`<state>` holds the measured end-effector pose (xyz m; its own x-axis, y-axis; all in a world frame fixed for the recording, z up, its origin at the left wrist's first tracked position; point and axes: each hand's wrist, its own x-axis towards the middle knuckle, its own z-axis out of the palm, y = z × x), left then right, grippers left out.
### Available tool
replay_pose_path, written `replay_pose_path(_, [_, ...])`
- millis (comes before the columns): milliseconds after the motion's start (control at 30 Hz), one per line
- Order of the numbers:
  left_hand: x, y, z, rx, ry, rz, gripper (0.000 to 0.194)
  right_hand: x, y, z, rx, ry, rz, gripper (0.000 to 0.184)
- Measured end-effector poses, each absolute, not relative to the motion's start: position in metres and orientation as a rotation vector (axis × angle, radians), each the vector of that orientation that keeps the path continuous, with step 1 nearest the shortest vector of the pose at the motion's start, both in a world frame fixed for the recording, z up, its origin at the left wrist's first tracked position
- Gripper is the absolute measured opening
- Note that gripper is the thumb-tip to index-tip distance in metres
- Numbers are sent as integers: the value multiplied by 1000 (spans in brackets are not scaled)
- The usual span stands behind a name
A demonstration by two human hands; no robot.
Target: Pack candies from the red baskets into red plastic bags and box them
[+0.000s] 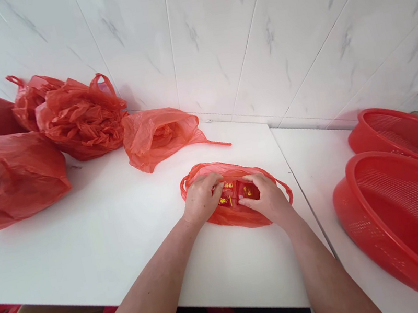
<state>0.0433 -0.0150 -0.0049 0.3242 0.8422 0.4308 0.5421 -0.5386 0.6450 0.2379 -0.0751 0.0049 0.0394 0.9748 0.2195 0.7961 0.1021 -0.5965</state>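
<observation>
Carefully, you have the red carrier bag (pixel 239 221) open on the worktop (pixel 123 217), at five o'clock from the view's middle. Inside it, your right hand's (pixel 270 197) fingers pinch a gold-printed red packet (pixel 251 190); your left hand's (pixel 200 199) fingers curl beside similar packets (pixel 225 201), but I cannot tell whether they grip any. Thin film snagging under your fingers could tear, or limp sides folding inward could tip the packets askew. At ten o'clock from the bag, a bulging red sack (pixel 80 118) holds crumpled plastic; perforated red baskets (pixel 347 203) stand at three o'clock.
</observation>
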Motion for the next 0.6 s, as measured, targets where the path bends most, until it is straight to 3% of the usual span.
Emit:
replay_pose_path(133, [37,-6,-8,2283,1360,1069,22,239,-73,0,-1786,-1892,392,60])
replay_pose_path(367, [21,6,-12,2446,1253,807,15,240,-73,-5,-1791,-1902,308,53])
replay_pose_path(533, [22,3,-12,2453,1250,751,15,232,-74,-8,-1734,-1865,117,56])
replay_pose_path(600, [23,3,-14,2443,1266,771,15,225,-74,-9,-1662,-1871,42,50])
